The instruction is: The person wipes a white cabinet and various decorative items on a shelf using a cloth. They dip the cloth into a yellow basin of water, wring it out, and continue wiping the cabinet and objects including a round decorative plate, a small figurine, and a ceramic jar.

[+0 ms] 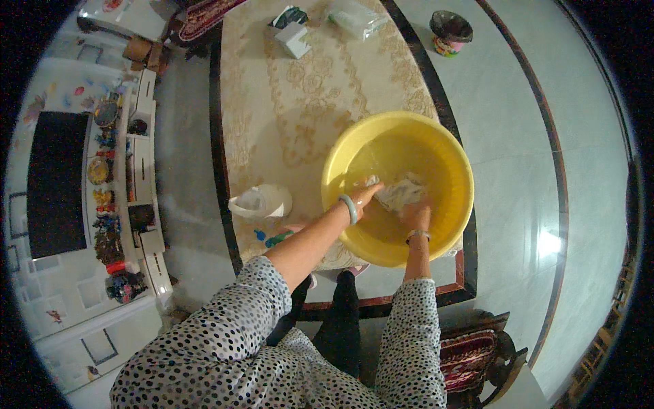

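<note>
A large yellow plastic basin (398, 122) holds water and a wet white cloth (402, 193). My left hand (364, 197), with a pale bangle at the wrist, is inside the basin at the cloth's left side; a bit of white shows at its fingertips. My right hand (416, 216), with a metal watch or bracelet at the wrist, is blurred and lies against the cloth's lower right part. Its fingers are partly hidden by the water and the blur, so their hold on the cloth is unclear.
The basin stands on a table with a patterned cloth (311, 102). A white container (261, 200) stands left of it. A white box (293, 40) and a clear plastic bag (357, 19) lie at the far end. A chair (467, 358) is at lower right, a waste bin (450, 31) beyond the table.
</note>
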